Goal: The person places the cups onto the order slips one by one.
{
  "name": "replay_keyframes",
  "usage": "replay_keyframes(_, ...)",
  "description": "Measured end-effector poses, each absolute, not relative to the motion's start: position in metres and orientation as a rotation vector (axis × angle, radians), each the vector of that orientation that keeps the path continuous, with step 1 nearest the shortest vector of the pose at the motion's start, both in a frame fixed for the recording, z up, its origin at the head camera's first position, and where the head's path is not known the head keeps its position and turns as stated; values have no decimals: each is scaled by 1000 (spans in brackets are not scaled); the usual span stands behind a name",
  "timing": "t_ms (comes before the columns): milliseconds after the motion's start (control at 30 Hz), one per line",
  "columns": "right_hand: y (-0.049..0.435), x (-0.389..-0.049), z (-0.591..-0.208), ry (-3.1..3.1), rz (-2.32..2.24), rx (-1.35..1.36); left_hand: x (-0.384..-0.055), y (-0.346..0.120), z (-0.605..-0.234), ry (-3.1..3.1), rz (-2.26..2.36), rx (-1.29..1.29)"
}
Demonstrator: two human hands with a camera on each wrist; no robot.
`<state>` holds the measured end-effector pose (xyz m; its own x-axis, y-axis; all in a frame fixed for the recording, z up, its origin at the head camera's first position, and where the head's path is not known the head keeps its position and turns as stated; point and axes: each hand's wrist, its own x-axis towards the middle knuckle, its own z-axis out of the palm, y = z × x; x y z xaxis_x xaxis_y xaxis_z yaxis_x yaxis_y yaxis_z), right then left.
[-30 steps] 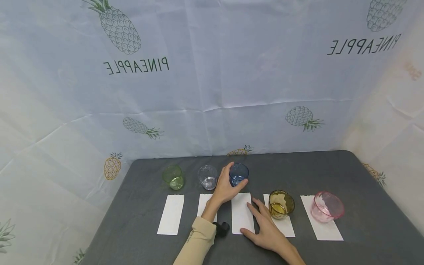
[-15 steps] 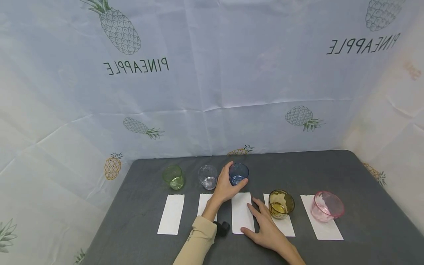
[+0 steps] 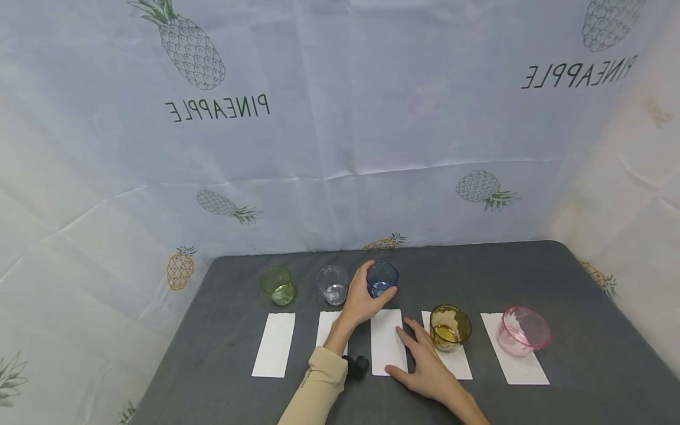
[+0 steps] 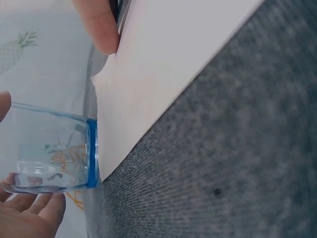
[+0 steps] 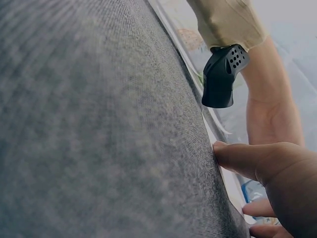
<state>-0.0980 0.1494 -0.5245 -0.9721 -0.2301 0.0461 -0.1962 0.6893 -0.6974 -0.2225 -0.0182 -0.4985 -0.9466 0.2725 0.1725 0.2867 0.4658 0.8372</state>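
In the head view my left hand (image 3: pixel 362 302) grips a blue glass tumbler (image 3: pixel 382 278) from its left side, just behind the middle white paper strip (image 3: pixel 386 342). The left wrist view has the tumbler (image 4: pixel 59 151) upright, with fingers along one side and the thumb's tip on the other. Its thick blue base is right at the strip's far edge. My right hand (image 3: pixel 429 370) rests with spread fingers on the middle strip, the thumb near its front corner and fingertips along its right edge. In the right wrist view the tumbler is mostly hidden behind the right hand.
Green (image 3: pixel 278 285) and colourless (image 3: pixel 333 285) glasses stand left of the blue one, behind two paper strips. An amber glass (image 3: pixel 450 328) and a pink glass (image 3: pixel 523 332) stand on the right-hand strips. A pineapple-print cloth (image 3: pixel 340 130) hangs behind the dark table (image 3: pixel 202 366).
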Motion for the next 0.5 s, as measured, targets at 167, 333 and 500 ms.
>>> replay_keyframes(167, 149, -98, -525, 2841, -1166, -350, -222, -19, -498, -2669, -1546, -505)
replay_keyframes(333, 149, -98, -526, 2844, -1161, -346, -221, -19, -498, -2672, -1550, -494)
replay_keyframes(500, 149, -98, -526, 2849, -1155, -340, -221, -19, -497, -2677, -1545, -491)
